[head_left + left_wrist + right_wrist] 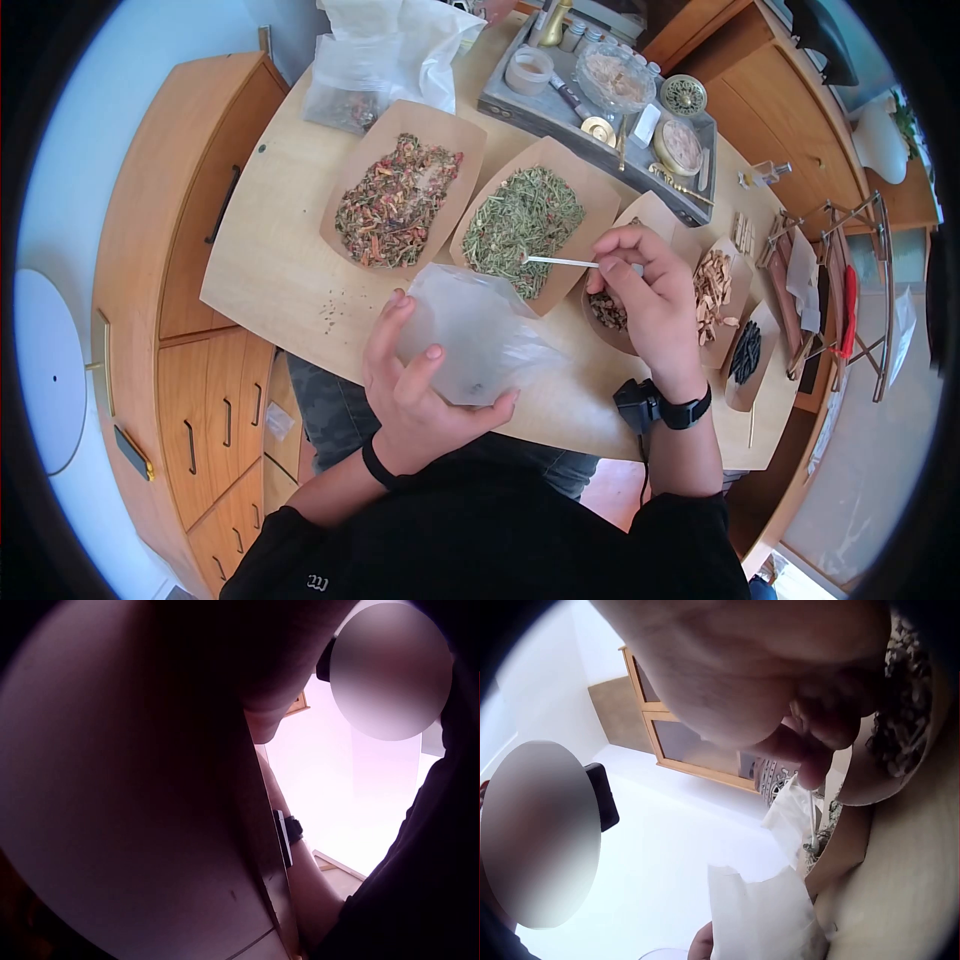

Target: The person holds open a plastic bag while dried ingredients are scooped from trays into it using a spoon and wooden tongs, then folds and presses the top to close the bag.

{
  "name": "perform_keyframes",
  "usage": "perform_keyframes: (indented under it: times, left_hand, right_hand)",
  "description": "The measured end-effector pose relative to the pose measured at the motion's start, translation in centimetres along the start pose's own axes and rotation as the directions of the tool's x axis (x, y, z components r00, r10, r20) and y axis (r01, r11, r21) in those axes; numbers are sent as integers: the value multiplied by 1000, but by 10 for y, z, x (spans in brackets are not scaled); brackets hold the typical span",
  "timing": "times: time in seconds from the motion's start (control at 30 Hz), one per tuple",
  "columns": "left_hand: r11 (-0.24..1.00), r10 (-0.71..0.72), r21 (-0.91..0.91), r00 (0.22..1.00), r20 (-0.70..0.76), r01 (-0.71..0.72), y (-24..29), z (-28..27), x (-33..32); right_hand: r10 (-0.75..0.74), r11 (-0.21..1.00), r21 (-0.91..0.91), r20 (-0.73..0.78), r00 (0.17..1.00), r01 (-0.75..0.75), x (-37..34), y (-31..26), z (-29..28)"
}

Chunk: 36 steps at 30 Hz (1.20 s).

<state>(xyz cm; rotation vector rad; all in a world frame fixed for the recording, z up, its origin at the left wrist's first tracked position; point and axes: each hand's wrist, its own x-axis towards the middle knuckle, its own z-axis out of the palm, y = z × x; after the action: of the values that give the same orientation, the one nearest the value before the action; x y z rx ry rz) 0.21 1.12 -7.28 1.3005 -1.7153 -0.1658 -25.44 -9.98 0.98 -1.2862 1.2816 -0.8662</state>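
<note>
In the head view the left hand [415, 395] holds a translucent whitish bag [470, 335], its fingers round the bag's left and lower sides. The right hand [655, 300] pinches a thin white scoop [560, 262] between thumb and fingers; the scoop's tip lies at the green dried herbs [525, 225] in a cardboard tray [600, 190]. In the right wrist view, the scoop [812, 821] points down from the right hand's fingertips [814, 771] toward the herbs, and the bag [761, 915] stands below. The left wrist view hides the left hand's fingers.
Left of the green herbs is a tray of reddish herbs [400, 205]. At the right are trays of wood chips [713, 290] and black sticks [746, 352]. A grey tray [500, 95] with jars stands behind, beside plastic bags [390, 60]. Crumbs [335, 310] lie near the front edge.
</note>
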Motion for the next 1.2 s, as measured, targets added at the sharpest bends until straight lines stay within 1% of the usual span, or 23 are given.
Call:
perform_keyframes:
  times: [0.03,0.07,0.13,0.17,0.23,0.27,0.3,0.33,0.37,0.43,0.47,0.53,0.57,0.6,0.67,0.73,0.8,0.83,0.9,1.03,1.1,1.13,1.2]
  left_hand:
    - [1000,-12,-10,999,34,13,0,-1,0]
    - [1000,-14,-9,999,33,14,0,-1,-1]
    - [1000,-12,-12,999,33,13,-1,0,-1]
    - [1000,-13,-10,999,32,13,-1,0,-1]
    - [1000,-13,-10,999,34,13,0,-1,-1]
    - [1000,-12,-11,999,36,13,0,1,0]
    - [1000,-3,-6,1000,2,3,0,3,0]
    - [1000,6,-1,999,-32,-6,0,4,1]
    - [1000,7,-4,1000,-30,-7,-1,4,1]
    - [1000,14,1,999,-36,-14,-1,3,1]
    - [1000,14,-1,999,-36,-14,-1,3,1]
    - [1000,14,6,999,-34,-14,-1,3,1]
    - [1000,14,5,999,-34,-14,-1,3,1]
    - [1000,14,5,999,-31,-14,-1,3,1]
    - [1000,13,5,1000,-28,-13,-1,3,1]
    - [1000,11,2,999,-32,-11,-1,3,1]
    - [1000,8,0,999,-32,-8,-2,2,1]
    - [1000,8,-4,1000,-30,-9,-2,2,1]
    - [1000,7,0,999,-32,-7,-1,3,0]
    - [1000,12,10,999,-34,-12,-1,3,1]
    - [1000,14,15,999,-33,-13,-1,3,1]
    - [1000,14,20,999,-32,-14,0,3,1]
    - [1000,15,21,999,-33,-14,0,3,1]
  right_hand:
    - [3,998,61,0,1000,-3,0,-1,-1]
    - [4,998,61,1,1000,-4,-1,-2,-1]
    - [-34,992,122,-8,999,35,-3,-6,-3]
    - [-34,992,122,-6,999,35,-7,-9,-2]
    - [-65,992,109,70,995,57,-17,-16,-1]
    - [-65,992,111,68,996,57,-18,-18,-2]
    - [-186,979,-66,90,978,193,-19,-20,-3]
    - [-298,916,-237,132,945,322,-20,-20,-4]
    - [-297,917,-238,129,946,320,-18,-18,-7]
    - [-358,883,-363,-109,927,298,-8,-11,-14]
    - [-358,882,-365,-110,927,297,-5,-12,-13]
    - [-271,846,-499,-104,957,186,0,-13,-9]
    - [-267,863,-458,-54,962,214,3,-5,-9]
    - [-267,863,-458,-55,962,213,3,-1,-6]
    - [-132,970,-205,-7,991,128,4,2,2]
    - [-117,972,-205,5,993,115,4,3,3]
    - [-32,994,-108,-7,999,31,4,1,4]
    - [-32,994,-109,-5,999,31,5,3,4]
    - [-108,993,-57,-11,994,107,7,9,4]
    - [-98,994,-47,-4,995,98,6,7,4]
    - [19,1000,21,22,1000,-20,5,3,5]
    - [19,1000,22,21,1000,-20,5,4,6]
    - [-63,996,-55,44,997,65,5,5,9]
